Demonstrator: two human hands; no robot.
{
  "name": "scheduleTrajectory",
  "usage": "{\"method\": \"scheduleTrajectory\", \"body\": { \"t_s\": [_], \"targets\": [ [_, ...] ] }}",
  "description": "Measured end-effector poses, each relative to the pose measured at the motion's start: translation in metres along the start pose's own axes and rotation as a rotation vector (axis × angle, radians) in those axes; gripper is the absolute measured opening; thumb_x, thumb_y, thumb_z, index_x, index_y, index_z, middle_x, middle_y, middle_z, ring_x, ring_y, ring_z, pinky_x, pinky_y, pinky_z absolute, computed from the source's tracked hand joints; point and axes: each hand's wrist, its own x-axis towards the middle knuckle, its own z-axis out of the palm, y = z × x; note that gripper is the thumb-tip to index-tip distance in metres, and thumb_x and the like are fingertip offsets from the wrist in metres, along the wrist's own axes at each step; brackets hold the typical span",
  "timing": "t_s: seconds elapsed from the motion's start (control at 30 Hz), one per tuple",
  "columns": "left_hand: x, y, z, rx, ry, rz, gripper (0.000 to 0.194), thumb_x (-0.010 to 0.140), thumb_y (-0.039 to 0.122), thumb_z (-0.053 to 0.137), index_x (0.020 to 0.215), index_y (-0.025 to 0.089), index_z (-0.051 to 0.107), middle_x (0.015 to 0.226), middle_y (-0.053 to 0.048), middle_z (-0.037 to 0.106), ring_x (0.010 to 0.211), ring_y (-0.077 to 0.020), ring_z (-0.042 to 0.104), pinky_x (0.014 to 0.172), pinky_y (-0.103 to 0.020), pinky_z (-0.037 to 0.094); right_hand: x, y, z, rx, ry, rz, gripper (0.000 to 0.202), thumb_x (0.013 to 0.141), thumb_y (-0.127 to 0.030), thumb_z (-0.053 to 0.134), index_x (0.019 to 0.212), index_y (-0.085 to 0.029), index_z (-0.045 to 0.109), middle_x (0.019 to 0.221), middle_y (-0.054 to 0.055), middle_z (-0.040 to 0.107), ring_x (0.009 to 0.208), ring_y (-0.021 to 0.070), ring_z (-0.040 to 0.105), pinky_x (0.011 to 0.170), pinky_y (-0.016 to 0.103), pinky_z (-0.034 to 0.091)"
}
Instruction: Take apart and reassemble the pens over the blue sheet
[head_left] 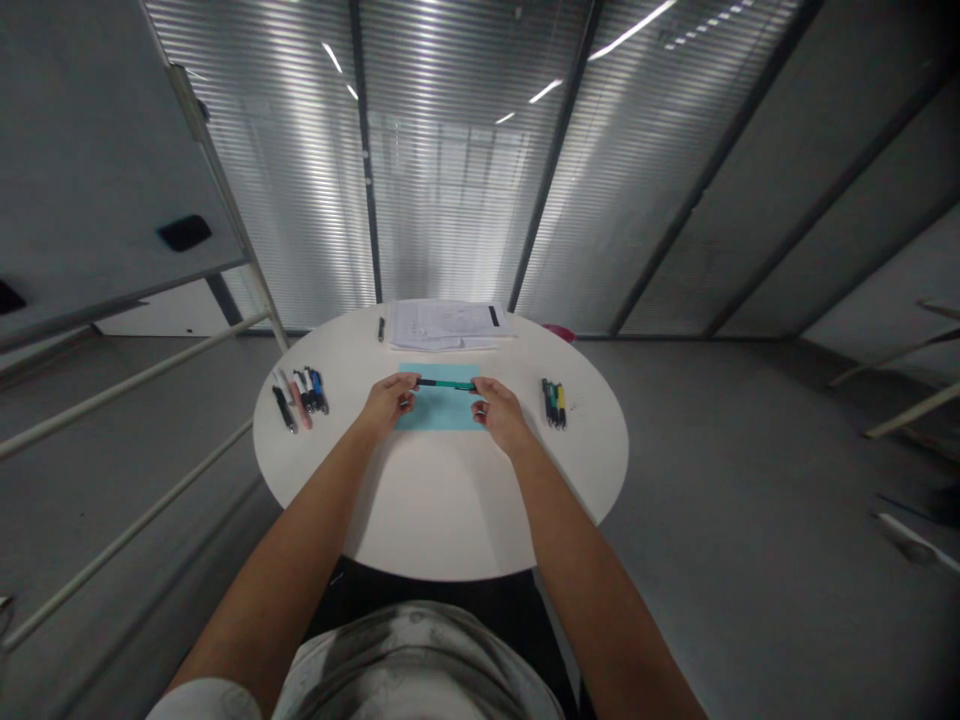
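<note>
A green pen [448, 384] with a black end lies level between my two hands, above a light blue sheet [442, 415] on the round white table. My left hand [390, 403] pinches its black end, on the left. At the other end, the fingertips of my right hand [496, 408] are closed on the green part. Right of the sheet, several pens [553, 403] in green, black and yellow lie side by side. Another group of pens [301, 398], in black, pink, white and blue, rests at the table's left side.
Printed papers [444, 325] are stacked at the far edge of the white table [442, 510], with a dark pen [381, 329] to their left. A whiteboard frame [225, 200] stands close on the left. Behind the table is a glass wall with blinds [457, 200].
</note>
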Motion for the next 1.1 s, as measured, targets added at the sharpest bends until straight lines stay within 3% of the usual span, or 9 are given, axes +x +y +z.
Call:
{"method": "scheduleTrajectory", "body": {
  "t_s": [0.33,0.7,1.1],
  "targets": [
    [0.000,0.000,-0.001,0.005,-0.024,0.012,0.034,0.061,0.031,0.076,0.087,0.013,0.067,0.074,-0.002,0.057,0.053,-0.0065,0.049,0.045,-0.021,0.035,0.000,0.002,0.001,0.000,-0.001,0.014,0.036,0.066,-0.049,0.068,0.086,-0.021,0.060,0.070,-0.005,0.051,0.047,0.0047,0.045,0.041,0.018,0.035],
    [0.000,0.000,0.000,-0.001,-0.016,-0.021,0.036,0.058,0.026,0.076,0.091,0.014,0.066,0.073,-0.002,0.057,0.054,-0.0071,0.051,0.046,-0.020,0.036,0.004,0.004,-0.001,0.017,0.009,-0.006,0.038,0.064,-0.049,0.070,0.086,-0.021,0.059,0.075,-0.003,0.055,0.045,0.0053,0.049,0.039,0.019,0.034],
    [-0.001,0.001,0.002,0.015,0.008,-0.028,0.034,0.060,0.030,0.077,0.087,0.014,0.065,0.071,-0.001,0.056,0.052,-0.0066,0.049,0.045,-0.020,0.035,0.009,0.008,-0.005,0.048,-0.018,-0.022,0.035,0.062,-0.034,0.070,0.092,-0.022,0.058,0.079,-0.002,0.060,0.047,0.0068,0.051,0.038,0.020,0.035]
  ]
}}
